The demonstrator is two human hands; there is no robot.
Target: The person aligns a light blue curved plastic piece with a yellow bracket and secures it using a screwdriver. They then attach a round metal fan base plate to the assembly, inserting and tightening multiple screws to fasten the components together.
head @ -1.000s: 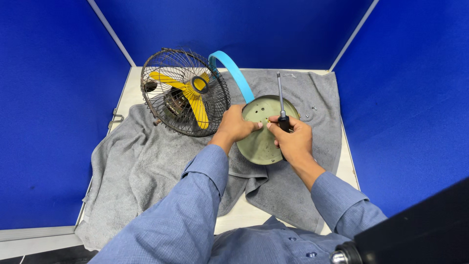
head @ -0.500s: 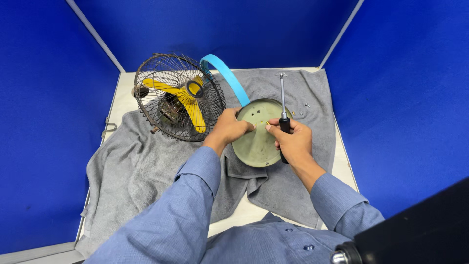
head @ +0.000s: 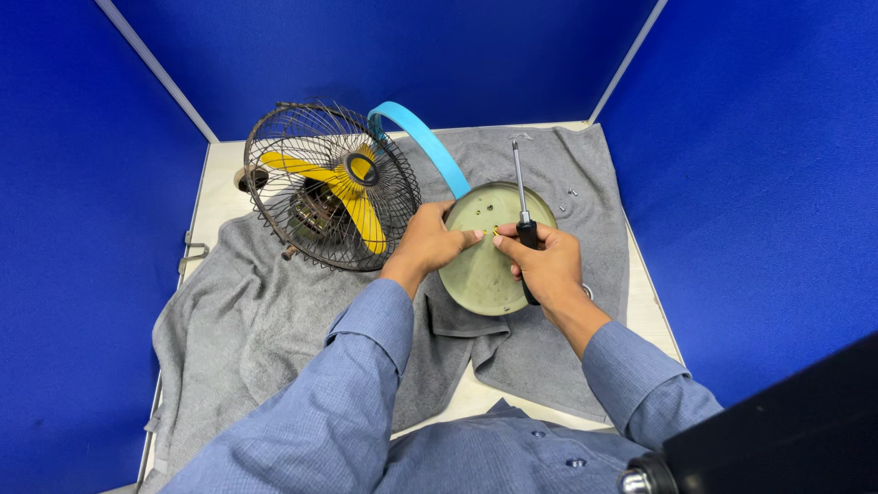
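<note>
A small fan lies on a grey towel (head: 256,320): a dark wire cage (head: 329,187) with yellow blades, a light blue arm (head: 422,142), and a round pale green base (head: 480,270) turned up toward me. My left hand (head: 432,240) rests on the base's left edge, fingertips pinched near a small yellow bit at its centre. My right hand (head: 544,265) holds a black-handled screwdriver (head: 519,187), shaft pointing away from me, and its fingertips meet the left hand's over the base.
Blue partition walls close in the pale tabletop (head: 215,183) on three sides. Small loose screws (head: 572,193) lie on the towel at the far right. A dark object (head: 786,430) fills the lower right corner.
The view has shifted slightly. Both hands stay on the base, with their fingertips now drawn closer together at its centre.
</note>
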